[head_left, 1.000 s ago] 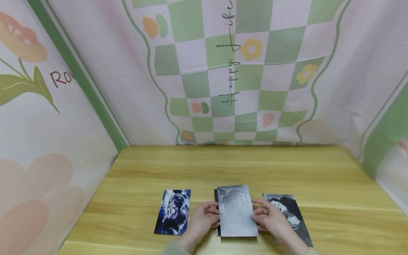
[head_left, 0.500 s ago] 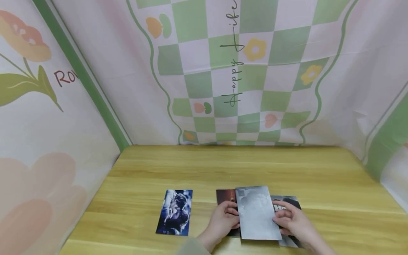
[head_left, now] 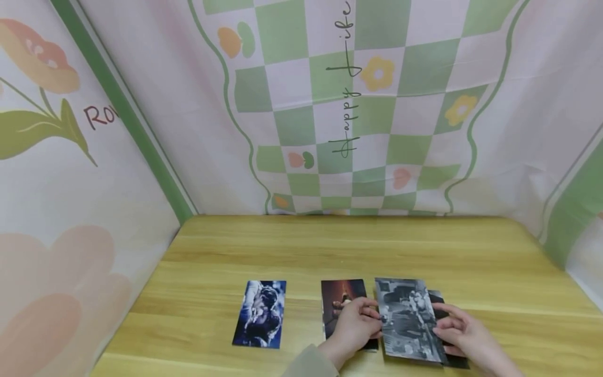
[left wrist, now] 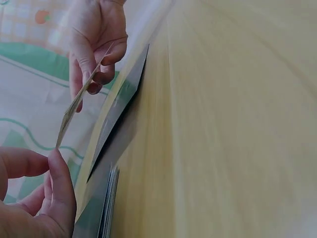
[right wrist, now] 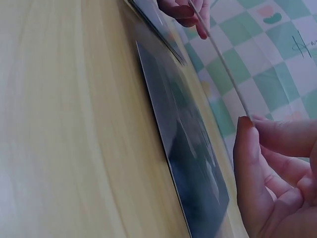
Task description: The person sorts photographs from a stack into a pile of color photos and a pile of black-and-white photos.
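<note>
A black-and-white photo print is held just above the table, picture side toward the head camera. My left hand pinches its left edge between thumb and finger. On its right edge my right hand has a like pinch, and both wrist views show the print edge-on and raised. Beneath it lies another dark print, mostly covered in the head view. A small stack of prints, topped by a reddish-brown picture, lies to the left, partly behind my left hand.
A blue-and-white print lies alone on the left side of the wooden table. Behind the table hangs a green-and-white checked cloth. A flower-patterned cloth covers the left side.
Both hands have carried the held print rightward from the stack to over the right-hand print. Its grey glare has given way to a visible picture, and the stack's reddish-brown top print is uncovered.
</note>
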A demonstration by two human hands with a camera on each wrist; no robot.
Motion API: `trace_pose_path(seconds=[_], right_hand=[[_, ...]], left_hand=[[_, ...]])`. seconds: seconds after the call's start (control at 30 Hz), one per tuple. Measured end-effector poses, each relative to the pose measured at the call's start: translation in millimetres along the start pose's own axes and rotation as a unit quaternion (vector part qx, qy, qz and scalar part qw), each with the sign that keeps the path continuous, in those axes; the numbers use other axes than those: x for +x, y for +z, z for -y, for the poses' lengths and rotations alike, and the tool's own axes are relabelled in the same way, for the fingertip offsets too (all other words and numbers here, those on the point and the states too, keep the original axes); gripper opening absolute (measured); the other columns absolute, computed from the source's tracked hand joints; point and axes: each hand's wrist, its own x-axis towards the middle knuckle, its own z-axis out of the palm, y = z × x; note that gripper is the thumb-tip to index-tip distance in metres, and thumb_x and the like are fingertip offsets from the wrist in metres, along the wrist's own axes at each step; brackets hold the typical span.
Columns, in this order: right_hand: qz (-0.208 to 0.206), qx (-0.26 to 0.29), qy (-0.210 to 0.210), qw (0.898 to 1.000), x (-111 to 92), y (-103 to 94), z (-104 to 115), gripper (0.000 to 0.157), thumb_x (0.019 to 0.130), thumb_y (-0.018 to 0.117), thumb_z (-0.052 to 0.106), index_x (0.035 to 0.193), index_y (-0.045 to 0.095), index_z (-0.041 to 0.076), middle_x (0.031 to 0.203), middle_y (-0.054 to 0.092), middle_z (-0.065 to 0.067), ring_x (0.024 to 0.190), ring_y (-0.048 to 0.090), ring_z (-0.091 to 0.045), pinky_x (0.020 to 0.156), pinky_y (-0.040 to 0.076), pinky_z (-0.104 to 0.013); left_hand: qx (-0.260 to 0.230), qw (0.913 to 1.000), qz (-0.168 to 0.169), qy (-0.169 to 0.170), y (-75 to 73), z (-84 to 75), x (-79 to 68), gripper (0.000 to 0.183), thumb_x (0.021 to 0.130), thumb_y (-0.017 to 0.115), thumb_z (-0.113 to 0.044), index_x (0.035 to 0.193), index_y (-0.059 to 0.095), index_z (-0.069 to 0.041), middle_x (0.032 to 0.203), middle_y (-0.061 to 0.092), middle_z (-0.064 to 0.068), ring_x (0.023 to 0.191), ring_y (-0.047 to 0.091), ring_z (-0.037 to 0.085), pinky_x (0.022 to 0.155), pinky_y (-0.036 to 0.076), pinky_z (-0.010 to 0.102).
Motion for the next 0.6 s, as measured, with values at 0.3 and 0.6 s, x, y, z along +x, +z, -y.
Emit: trace_pose_path(seconds=[0.3, 0.6], right_hand=[[-0.038, -0.062, 0.006, 0.997, -5, -10.3, -5, 0.061, 0.090, 0.055, -0.001, 0.141, 0.024, -0.011, 0.092, 0.061, -0.005, 0.082, 0.059, -0.013, 0.066, 0.058, -0.032], [-0.059, -0.103, -0.024, 0.993, -7, -15.2, -14, 0.058, 0.089, 0.055, -0.002, 0.138, 0.026, -0.014, 0.090, 0.062, -0.004, 0.075, 0.059, -0.009, 0.062, 0.057, -0.028]], left_hand=[[0.001, 1.0000, -0.001, -0.005, 16.9, 6.9, 6.2, 0.043, 0.070, 0.057, 0.021, 0.107, 0.062, -0.001, 0.082, 0.058, 0.002, 0.067, 0.056, 0.009, 0.063, 0.058, 0.026], [0.002, 0.9998, -0.006, -0.019, 30.8, 7.8, 5.3, 0.043, 0.074, 0.058, 0.021, 0.112, 0.063, 0.001, 0.080, 0.059, 0.002, 0.065, 0.056, 0.007, 0.066, 0.059, 0.026]])
